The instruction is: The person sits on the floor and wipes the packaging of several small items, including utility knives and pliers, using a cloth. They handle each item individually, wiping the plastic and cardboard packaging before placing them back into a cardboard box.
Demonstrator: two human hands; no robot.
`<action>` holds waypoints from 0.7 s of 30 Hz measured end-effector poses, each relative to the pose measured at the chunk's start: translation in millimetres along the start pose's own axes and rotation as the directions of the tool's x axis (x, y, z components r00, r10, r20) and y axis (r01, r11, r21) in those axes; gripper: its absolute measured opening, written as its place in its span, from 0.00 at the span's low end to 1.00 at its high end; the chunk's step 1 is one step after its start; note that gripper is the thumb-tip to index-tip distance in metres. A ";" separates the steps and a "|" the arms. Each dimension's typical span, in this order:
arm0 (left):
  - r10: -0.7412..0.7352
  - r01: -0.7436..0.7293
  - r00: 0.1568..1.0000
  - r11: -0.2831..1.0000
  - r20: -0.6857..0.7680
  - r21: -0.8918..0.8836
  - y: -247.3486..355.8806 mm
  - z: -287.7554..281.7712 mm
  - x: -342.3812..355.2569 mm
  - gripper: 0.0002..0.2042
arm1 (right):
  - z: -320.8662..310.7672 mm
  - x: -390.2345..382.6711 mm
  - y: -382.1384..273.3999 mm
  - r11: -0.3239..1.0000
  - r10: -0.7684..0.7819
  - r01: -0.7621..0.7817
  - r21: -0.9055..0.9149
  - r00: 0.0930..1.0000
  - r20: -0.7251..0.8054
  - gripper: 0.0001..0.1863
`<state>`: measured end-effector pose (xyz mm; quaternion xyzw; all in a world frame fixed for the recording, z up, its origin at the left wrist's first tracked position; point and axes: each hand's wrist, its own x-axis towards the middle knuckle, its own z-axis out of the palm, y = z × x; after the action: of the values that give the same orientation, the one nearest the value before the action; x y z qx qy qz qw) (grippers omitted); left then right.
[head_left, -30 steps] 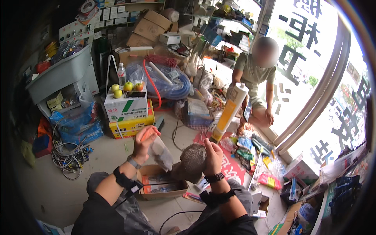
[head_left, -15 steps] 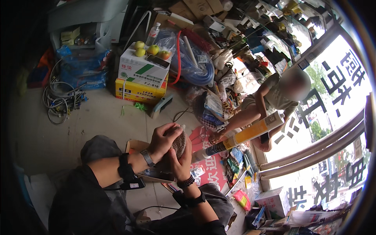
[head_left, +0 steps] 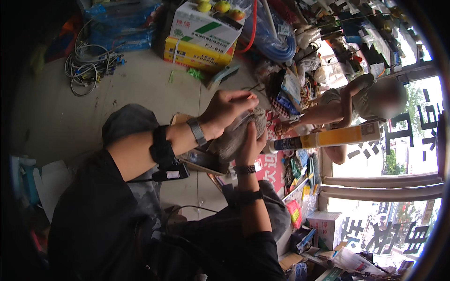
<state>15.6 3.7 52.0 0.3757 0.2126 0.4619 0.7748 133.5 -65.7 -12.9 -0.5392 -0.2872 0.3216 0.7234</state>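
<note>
A grey-brown, rough-textured rounded thing (head_left: 229, 140) is between my hands, above an open cardboard box (head_left: 213, 162); its exact kind is unclear. My right hand (head_left: 253, 146) grips it from the right, thumb up along its side. At its upper edge my left hand (head_left: 228, 114) is closed, thumb and fingers pinched together. A small orange spot shows by those fingertips, and I cannot make out what they hold. Just right of my right hand extends a long tube-shaped thing (head_left: 344, 136) in yellow, white and dark colours.
A person (head_left: 349, 100) sits at the right by the glass front. Ahead, yellow and white boxes (head_left: 201, 30) are stacked with apples (head_left: 221, 6) on top. Grey hoses with fittings (head_left: 89, 65) lie on the floor to the left. A white box (head_left: 324, 229) stands lower right.
My left hand has risen off the side of the rough-textured thing and now pinches at its upper edge. More of the thing shows. The view has shifted, and the seated person has raised an arm.
</note>
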 end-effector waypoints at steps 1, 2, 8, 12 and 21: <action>0.015 -0.016 0.999 1.000 0.035 0.017 2.5 2.6 0.2 0.14 | -8.4 4.1 5.6 0.999 0.031 -0.031 -0.012 0.999 -0.008 0.18; 0.038 -0.039 0.997 0.999 0.068 0.024 7.2 4.4 0.1 0.15 | -14.2 6.9 10.3 0.998 0.058 -0.058 -0.030 0.998 -0.009 0.19; -0.026 0.018 0.983 0.999 0.180 0.042 27.8 -3.7 6.0 0.17 | -38.0 -7.4 47.4 0.665 0.526 -0.609 0.433 0.793 0.308 0.25; 0.020 0.003 0.967 0.996 0.256 -0.090 36.4 -15.6 22.3 0.18 | -75.7 0.7 62.1 0.622 0.448 -0.574 0.533 0.819 0.359 0.28; -0.014 0.072 0.993 0.866 0.121 -0.494 56.5 -47.8 47.3 0.31 | -61.5 -9.5 5.2 0.565 0.216 -0.574 0.592 0.796 0.566 0.30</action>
<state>-25.3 80.1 66.8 0.1842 0.0504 0.4615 0.8664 173.7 -108.6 -34.2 -0.1640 -0.1511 0.6779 0.7005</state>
